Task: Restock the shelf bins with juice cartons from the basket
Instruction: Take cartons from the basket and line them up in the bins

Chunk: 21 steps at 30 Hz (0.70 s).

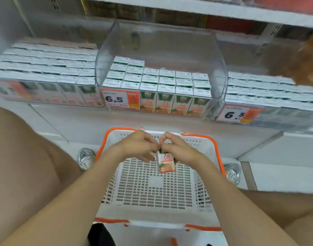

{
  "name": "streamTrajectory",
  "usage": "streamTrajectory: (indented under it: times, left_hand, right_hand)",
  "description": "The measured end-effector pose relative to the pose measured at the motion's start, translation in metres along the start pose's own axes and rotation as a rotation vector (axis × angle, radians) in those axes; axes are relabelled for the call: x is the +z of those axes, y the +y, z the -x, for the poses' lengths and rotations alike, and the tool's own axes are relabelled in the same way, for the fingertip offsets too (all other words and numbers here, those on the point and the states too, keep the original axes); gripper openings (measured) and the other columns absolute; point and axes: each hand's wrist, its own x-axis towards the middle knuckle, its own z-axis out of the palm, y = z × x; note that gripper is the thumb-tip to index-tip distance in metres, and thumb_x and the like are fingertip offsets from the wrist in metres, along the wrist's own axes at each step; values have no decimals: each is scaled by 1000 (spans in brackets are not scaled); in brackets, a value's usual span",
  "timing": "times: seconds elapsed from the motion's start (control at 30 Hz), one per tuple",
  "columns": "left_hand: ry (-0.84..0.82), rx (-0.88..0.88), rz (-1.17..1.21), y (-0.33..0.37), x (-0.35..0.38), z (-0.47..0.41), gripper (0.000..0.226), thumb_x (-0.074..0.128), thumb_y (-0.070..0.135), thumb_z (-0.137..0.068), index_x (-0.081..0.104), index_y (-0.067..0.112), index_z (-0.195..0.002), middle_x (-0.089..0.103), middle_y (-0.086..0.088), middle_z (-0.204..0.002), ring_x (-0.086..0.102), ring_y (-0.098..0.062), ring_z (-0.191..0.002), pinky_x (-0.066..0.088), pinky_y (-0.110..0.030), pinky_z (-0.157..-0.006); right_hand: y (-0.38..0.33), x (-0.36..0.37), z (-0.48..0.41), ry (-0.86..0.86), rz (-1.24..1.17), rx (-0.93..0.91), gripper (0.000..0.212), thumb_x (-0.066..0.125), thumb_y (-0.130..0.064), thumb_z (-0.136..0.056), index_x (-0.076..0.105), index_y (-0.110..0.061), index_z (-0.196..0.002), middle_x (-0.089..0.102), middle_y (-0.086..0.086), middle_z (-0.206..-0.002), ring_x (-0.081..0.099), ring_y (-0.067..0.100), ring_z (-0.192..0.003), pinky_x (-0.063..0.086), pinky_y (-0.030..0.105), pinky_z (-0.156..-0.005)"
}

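A white basket with an orange rim (215, 144) sits on the floor between my knees. Over its far end my left hand (138, 145) and my right hand (177, 148) meet on one small juice carton (166, 162), white with an orange "08" and fruit print. Both hands curl their fingers round its upper part; the lower part hangs free above the basket floor. No other carton shows in the basket. On the shelf ahead, the clear middle bin (217, 68) holds rows of the same cartons (165, 89), with free room at its back right.
Clear bins left (45, 68) and right (269, 93) are packed with cartons. Price tags reading 6.5 hang on the bin fronts (115, 99). A higher shelf (205, 9) overhangs the bins. My knees flank the basket, and silver shoes (85, 158) stand beside it.
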Motion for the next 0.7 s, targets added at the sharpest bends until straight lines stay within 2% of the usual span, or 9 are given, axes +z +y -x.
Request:
streamTrajectory:
  times: [0.03, 0.13, 0.2, 0.27, 0.37, 0.43, 0.53, 0.6, 0.7]
  left_hand:
    - [-1, 45, 12, 11, -5, 12, 18, 71, 24, -99, 76, 8, -108, 79, -10, -105, 80, -22, -89, 65, -41, -85]
    - [51, 175, 45, 39, -26, 47, 16, 74, 22, -98, 77, 9, -107, 80, -8, -99, 79, -21, -90, 65, -37, -81]
    - [98, 265, 61, 56, -41, 68, 14, 76, 20, -96, 77, 11, -107, 78, -8, -97, 78, -22, -91, 65, -36, -79]
    - [149, 362, 73, 72, -52, 85, 16, 75, 17, -97, 76, 12, -111, 78, -12, -102, 78, -23, -93, 65, -36, -79]
    - [232, 486, 99, 89, -63, 103, 19, 71, 11, -99, 72, 9, -117, 75, -17, -106, 78, -22, -92, 64, -30, -75]
    - [274, 536, 114, 96, -67, 108, 20, 69, 9, -99, 70, 9, -119, 74, -17, -108, 78, -23, -91, 65, -32, -75]
    - [339, 584, 109, 107, -74, 110, 20, 70, 11, -99, 69, 13, -120, 76, -13, -105, 79, -24, -88, 66, -39, -76]
    - [375, 629, 96, 114, -79, 108, 21, 70, 11, -99, 68, 14, -119, 78, -10, -100, 79, -24, -85, 66, -41, -73]
    - [420, 704, 52, 124, -91, 99, 17, 66, 18, -103, 68, 16, -120, 78, -5, -101, 78, -19, -91, 66, -37, -70]
  right_hand:
    - [-10, 5, 7, 63, 13, -69, 3, 56, -19, -96, 56, -18, -98, 61, -4, -82, 55, 15, -68, 44, 32, -60]
    - [-45, 11, 29, 188, 6, -254, 19, 52, -37, -93, 57, -19, -97, 56, 1, -87, 50, 16, -77, 41, 35, -70]
    - [-68, 10, 39, 219, -88, -334, 17, 51, -29, -103, 58, -14, -101, 57, 3, -85, 54, 18, -75, 47, 32, -64]
    - [-87, 7, 48, 294, -97, -437, 14, 55, -23, -108, 63, -12, -105, 66, -4, -85, 65, 13, -76, 55, 30, -61]
    - [-109, 2, 53, 411, -43, -587, 10, 63, -26, -105, 69, -18, -107, 74, -1, -96, 72, 20, -91, 62, 46, -77]
    - [-122, -2, 54, 447, -7, -641, 13, 65, -33, -103, 69, -23, -109, 74, 1, -99, 72, 24, -95, 60, 53, -85]
    - [-140, -7, 54, 473, 80, -679, 27, 63, -51, -97, 68, -34, -117, 73, 3, -95, 71, 27, -88, 58, 55, -81]
    - [-151, -12, 51, 487, 144, -705, 29, 64, -50, -97, 69, -33, -120, 74, 0, -96, 72, 25, -87, 58, 53, -79]
    - [-166, -25, 43, 558, 177, -737, 22, 66, -36, -100, 69, -26, -119, 76, -3, -99, 73, 18, -90, 60, 49, -79]
